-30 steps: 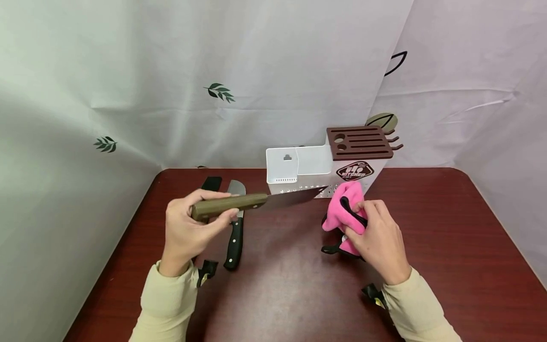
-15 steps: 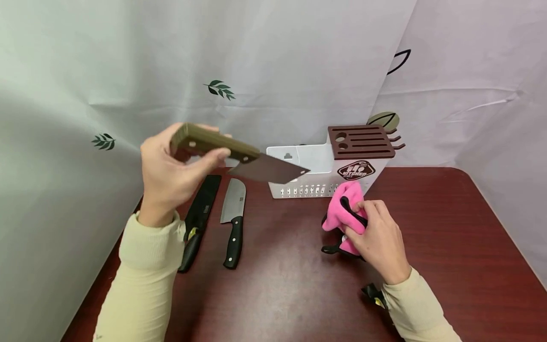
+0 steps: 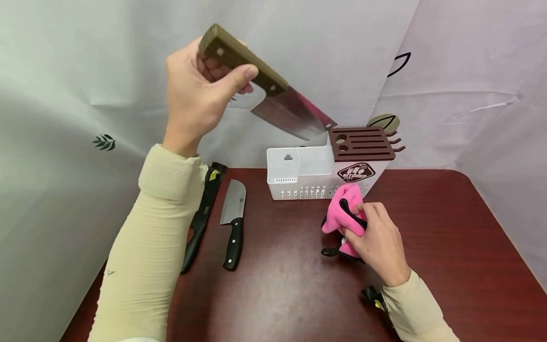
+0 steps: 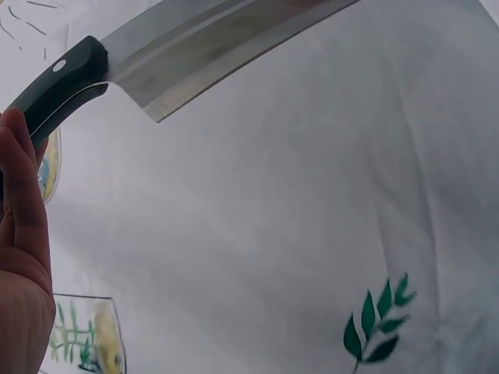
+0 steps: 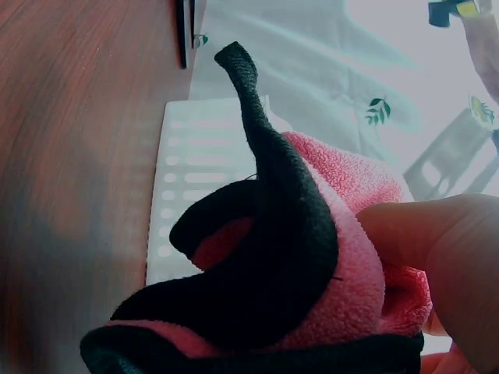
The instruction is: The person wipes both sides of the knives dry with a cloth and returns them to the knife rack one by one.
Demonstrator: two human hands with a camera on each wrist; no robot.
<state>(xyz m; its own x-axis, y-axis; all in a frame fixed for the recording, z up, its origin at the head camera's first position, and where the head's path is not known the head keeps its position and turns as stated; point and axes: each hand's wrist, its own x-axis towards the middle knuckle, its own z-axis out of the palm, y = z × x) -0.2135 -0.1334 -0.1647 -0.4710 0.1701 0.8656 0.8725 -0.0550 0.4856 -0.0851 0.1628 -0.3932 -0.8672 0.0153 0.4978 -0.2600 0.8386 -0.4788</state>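
Observation:
High on the left in the head view, my left hand (image 3: 192,97) grips the olive-brown handle of a cleaver (image 3: 295,114). Its blade slants down to the right, and the tip overlaps the corner of a knife holder's brown slotted top (image 3: 367,151) in this view. The left wrist view shows the broad blade (image 4: 210,58) ahead of the curled fingers. My right hand (image 3: 380,244) pinches a bunched pink cloth (image 3: 343,209) with black edging, low over the table in front of the holder. Up close, the cloth (image 5: 351,288) hides part of the holder's white perforated side.
A white knife holder (image 3: 314,161) with an open tray section and side hooks stands at the table's back edge. Left of centre lies a black-handled kitchen knife (image 3: 233,242). Beside it a long black knife-shaped item (image 3: 207,209) is partly hidden by my left sleeve.
My left hand has lifted the cleaver up and toward the back, then rightward, tilting its blade downward toward the holder's top. The right hand stays in place with the pink cloth.

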